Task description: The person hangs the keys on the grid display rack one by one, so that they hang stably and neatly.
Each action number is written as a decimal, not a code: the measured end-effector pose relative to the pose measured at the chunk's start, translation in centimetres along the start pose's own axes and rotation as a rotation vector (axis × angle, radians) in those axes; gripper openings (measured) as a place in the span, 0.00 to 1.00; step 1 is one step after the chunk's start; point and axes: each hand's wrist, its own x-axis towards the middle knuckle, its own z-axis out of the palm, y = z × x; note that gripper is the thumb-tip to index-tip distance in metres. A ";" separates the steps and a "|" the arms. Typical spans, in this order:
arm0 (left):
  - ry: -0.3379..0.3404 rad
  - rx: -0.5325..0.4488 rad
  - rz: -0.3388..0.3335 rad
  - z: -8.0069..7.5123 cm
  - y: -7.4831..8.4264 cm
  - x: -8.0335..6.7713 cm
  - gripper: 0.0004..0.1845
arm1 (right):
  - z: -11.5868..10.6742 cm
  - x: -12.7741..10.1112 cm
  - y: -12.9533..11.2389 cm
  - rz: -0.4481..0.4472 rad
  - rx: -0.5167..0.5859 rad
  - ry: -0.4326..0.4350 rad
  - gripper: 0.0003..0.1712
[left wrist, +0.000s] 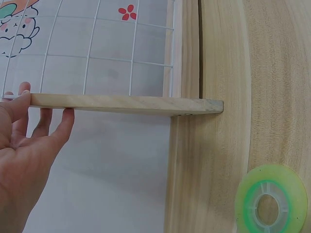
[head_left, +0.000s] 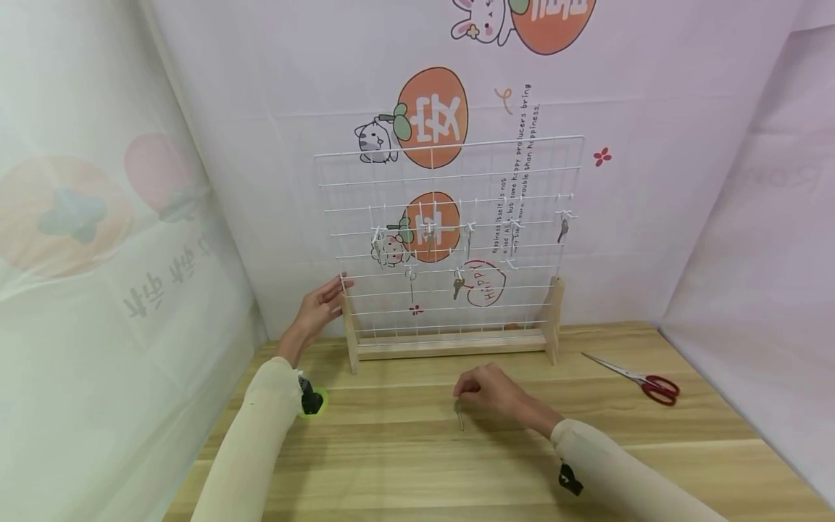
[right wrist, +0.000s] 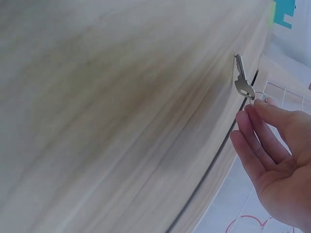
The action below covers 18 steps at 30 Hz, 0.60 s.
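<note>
My right hand (head_left: 492,391) pinches a small metal ring (right wrist: 263,95) between thumb and fingertips, and a silver key (right wrist: 243,80) dangles from it over the table. In the head view that key hangs just below the fingers, in front of the rack. With my left hand (head_left: 320,308) I hold the left edge of a white wire grid rack (head_left: 391,296), at the top of its wooden upright (left wrist: 121,103). Thumb and fingers lie on either side of that upright. Several keys hang from hooks on the grid, among them one key (head_left: 564,230) at the right and another (head_left: 459,288) lower down.
Red-handled scissors (head_left: 642,378) lie on the wooden table (head_left: 378,449) at the right. A green tape roll (left wrist: 291,187) rests near the rack's left foot, partly covered by my wrist camera in the head view. Printed white cloth (head_left: 280,188) hangs behind and at both sides.
</note>
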 end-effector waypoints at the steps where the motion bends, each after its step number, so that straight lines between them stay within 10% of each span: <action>1: 0.002 0.003 -0.001 0.0 0.0 0.0 0.30 | -0.1 0.0 0.1 -0.003 -0.007 0.004 0.04; 18: 0.002 0.006 -0.006 -0.1 0.0 0.1 0.29 | -3.2 -0.6 1.2 0.008 -0.071 0.049 0.05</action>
